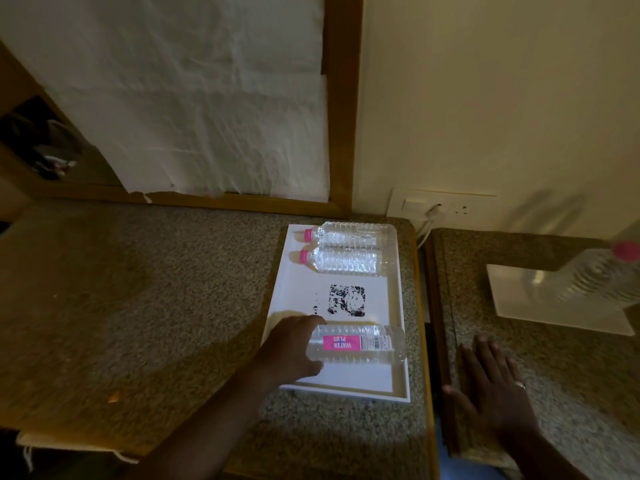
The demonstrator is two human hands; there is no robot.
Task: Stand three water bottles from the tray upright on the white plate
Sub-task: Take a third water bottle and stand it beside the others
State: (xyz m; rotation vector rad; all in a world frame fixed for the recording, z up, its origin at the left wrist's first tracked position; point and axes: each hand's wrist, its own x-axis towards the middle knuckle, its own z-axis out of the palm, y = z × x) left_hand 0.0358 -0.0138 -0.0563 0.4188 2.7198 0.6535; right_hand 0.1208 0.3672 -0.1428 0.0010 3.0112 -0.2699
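A white tray (pixel 400 341) lies on the granite counter. Two clear bottles with pink caps lie side by side at its far end, one behind (pixel 349 232) and one in front (pixel 346 260). A third bottle with a pink label (pixel 360 344) lies across the near end. My left hand (pixel 294 348) wraps around that bottle's neck end, hiding its cap. On the right counter sits the white plate (pixel 526 299), and one pink-capped bottle (pixel 602 275) stands on it. My right hand (pixel 491 386) rests flat on the right counter, fingers spread, holding nothing.
A dark gap (pixel 433 341) separates the left counter from the right one. A wall socket with a white cable (pixel 433 211) sits behind the tray. A wood-framed panel covered in white sheeting (pixel 194 98) rises at the back. A small orange scrap (pixel 113 396) lies on the left counter.
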